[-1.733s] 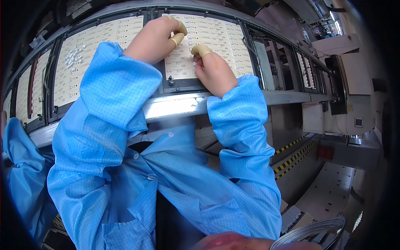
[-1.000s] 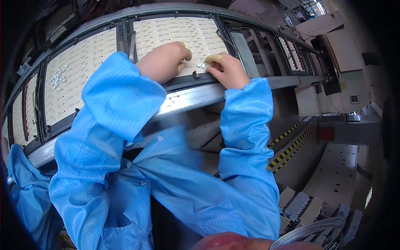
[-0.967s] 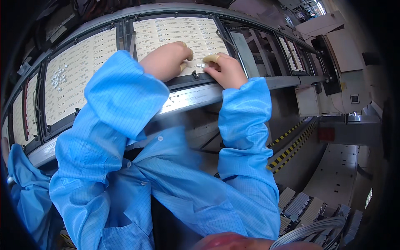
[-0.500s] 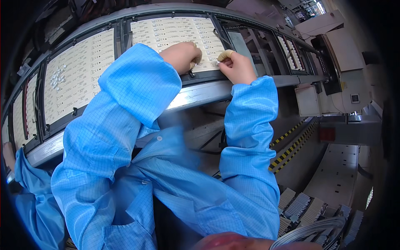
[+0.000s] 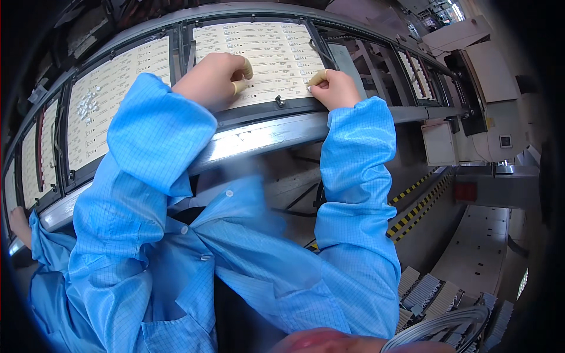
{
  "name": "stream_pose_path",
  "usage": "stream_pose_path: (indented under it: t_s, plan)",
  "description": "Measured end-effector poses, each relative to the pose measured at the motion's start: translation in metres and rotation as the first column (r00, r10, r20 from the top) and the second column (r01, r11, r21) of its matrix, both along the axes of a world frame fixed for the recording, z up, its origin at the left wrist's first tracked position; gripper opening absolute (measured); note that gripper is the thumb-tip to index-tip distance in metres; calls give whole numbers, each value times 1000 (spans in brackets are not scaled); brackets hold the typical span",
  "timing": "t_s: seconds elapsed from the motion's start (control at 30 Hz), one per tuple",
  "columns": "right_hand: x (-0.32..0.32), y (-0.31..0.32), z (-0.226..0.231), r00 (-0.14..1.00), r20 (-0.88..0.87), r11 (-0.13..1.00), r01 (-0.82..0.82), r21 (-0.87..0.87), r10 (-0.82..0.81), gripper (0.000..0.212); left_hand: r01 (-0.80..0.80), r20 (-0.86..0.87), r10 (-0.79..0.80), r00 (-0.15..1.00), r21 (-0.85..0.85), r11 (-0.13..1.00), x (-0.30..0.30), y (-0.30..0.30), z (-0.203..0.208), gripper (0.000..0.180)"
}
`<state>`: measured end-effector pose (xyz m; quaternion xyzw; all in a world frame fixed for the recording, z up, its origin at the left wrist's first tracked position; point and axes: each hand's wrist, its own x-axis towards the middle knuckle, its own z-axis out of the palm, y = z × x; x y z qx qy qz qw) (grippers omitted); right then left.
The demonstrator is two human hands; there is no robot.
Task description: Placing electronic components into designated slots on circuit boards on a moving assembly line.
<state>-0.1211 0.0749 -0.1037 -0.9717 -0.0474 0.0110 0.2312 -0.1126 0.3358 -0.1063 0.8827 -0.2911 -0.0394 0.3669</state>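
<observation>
Both hands are over a cream printed panel (image 5: 265, 56) in a black frame on a metal-edged conveyor. My left hand (image 5: 216, 77) is above its near left part, its cot-covered thumb and finger apart with nothing visible between them. My right hand (image 5: 336, 89), also in a finger cot, pinches a small white piece (image 5: 309, 89) at the panel's near right corner. Similar small pale pieces (image 5: 299, 50) sit in a column along the panel's right side. On the panel to the left (image 5: 126, 88) lies a loose pile of small white pieces (image 5: 89, 105).
A metal rail (image 5: 265, 140) runs along the conveyor's near edge. Black clips (image 5: 279, 101) stick up from the frames. At far left another person's hand (image 5: 20, 226) rests near the rail. Machine housings (image 5: 485, 65) stand to the right, with yellow-black floor stripes (image 5: 421, 206) below.
My left hand has moved left, away from the right hand, and its fingers have spread. My right hand stays at the panel's near right corner, still pinching.
</observation>
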Motion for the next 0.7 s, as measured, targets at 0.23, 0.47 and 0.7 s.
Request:
stream_pose_path:
  t_s: [0.23, 0.47, 0.7]
  plan:
    - [-7, 8, -2, 994, 66, 990, 95, -106, -88, 11, 11, -107, -15, 994, -35, 999, -10, 9, 2, 18]
    - [-9, 14, -7, 989, 142, 979, 77, -186, -50, 12, 113, 141, -119, 983, 53, 992, -7, 9, -12, 16]
    - [-21, 19, -7, 970, 241, 986, 78, -145, -41, 15, 89, 225, -119, 967, 142, 986, -13, 6, -14, 15]
